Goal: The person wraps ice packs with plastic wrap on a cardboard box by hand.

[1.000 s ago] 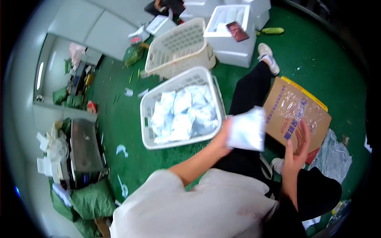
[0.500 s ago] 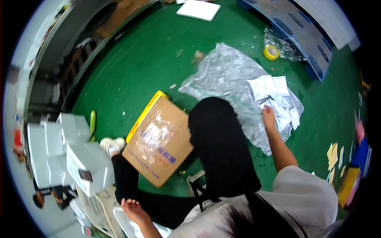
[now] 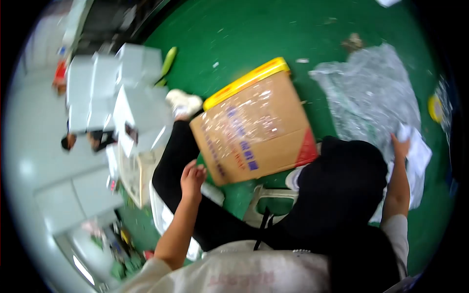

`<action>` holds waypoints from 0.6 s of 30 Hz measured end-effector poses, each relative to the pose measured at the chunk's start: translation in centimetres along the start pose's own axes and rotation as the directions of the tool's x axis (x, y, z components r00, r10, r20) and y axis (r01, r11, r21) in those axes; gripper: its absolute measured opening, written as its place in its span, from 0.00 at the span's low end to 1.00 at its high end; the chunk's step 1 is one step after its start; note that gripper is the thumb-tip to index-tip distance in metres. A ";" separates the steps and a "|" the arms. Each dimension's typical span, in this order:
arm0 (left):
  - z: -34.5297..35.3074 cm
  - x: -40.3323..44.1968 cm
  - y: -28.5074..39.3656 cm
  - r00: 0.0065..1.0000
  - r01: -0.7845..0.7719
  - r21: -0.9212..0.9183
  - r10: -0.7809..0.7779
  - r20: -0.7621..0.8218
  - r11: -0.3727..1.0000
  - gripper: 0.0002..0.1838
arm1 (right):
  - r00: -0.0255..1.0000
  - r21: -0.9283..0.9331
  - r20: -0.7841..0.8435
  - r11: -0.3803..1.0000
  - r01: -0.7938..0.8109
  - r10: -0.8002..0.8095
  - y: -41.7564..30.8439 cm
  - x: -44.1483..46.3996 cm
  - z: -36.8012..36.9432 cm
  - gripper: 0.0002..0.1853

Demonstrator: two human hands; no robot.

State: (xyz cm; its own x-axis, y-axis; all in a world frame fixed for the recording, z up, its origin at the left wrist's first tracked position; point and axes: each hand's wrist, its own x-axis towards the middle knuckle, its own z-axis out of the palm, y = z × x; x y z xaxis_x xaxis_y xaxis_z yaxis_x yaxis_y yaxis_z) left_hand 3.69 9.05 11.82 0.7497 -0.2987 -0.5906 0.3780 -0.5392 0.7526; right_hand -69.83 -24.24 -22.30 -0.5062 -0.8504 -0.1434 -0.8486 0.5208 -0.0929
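My left hand [image 3: 192, 179] is raised above my thigh, beside the lower left edge of a cardboard box [image 3: 256, 124]. Its fingers are loosely bent and somewhat apart, with nothing in them. On the right, my right hand [image 3: 400, 147] grips the upper part of a white packet [image 3: 418, 157] in a pile of packets on a clear plastic sheet [image 3: 373, 93]. The box has a yellow edge, blue print, shiny tape and a red corner. Part of a white basket [image 3: 157, 207] shows beyond my left thigh.
White foam boxes [image 3: 139, 66] are stacked at the upper left, near a cream basket [image 3: 141, 178] and a green vegetable [image 3: 169, 61]. Another person [image 3: 69, 142] is behind them. A yellow tape roll [image 3: 434, 108] lies at the far right. Between my legs is a stool [image 3: 255, 211].
The view has swung from the basket of silvery packets toward the box and plastic sheet. My left hand has let go of its packet; my right hand has reached the pile and closed on one.
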 end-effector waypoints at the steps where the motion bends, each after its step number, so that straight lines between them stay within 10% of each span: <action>1: 0.5 0.5 0.2 0.994 0.015 0.053 -0.009 -0.107 0.998 0.18 | 0.999 -0.087 0.030 0.996 -0.028 0.030 -1.8 -0.6 -1.5 0.61; 4: 1.5 2.9 -1.0 0.990 -0.020 0.098 0.033 -0.136 0.995 0.19 | 0.983 -0.145 0.148 0.986 -0.085 0.106 -5.2 -2.1 -4.6 0.47; 7: 3.9 5.6 -4.5 0.991 -0.084 0.084 0.092 -0.094 0.993 0.19 | 0.946 0.379 0.314 0.924 -0.046 -0.081 -4.5 -2.2 -2.9 0.45; 10: 7.7 5.6 -6.0 0.792 -0.383 0.764 0.610 -0.018 0.520 0.14 | 0.773 0.782 0.545 0.528 -0.331 -0.324 -10.3 -3.0 -8.4 0.44; 16: 8.5 4.9 -7.4 0.723 -0.375 0.810 0.690 -0.049 0.451 0.10 | 0.199 0.713 0.396 0.436 0.549 -0.897 -36.4 -17.2 -32.7 0.39; 18: 8.2 5.4 -8.1 0.694 -0.419 0.748 0.713 -0.102 0.515 0.07 | -0.114 0.735 0.255 0.116 0.668 -0.960 -42.7 -24.6 -34.9 0.40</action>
State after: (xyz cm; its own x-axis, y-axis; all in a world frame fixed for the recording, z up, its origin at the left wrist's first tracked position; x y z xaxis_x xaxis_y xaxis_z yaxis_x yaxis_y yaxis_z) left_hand 0.21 5.31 0.10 0.8451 -0.5112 0.1567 -0.5258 -0.7414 0.4170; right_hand -26.57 -28.18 19.58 0.9119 -0.3838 -0.1456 -0.3233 -0.4527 -0.8310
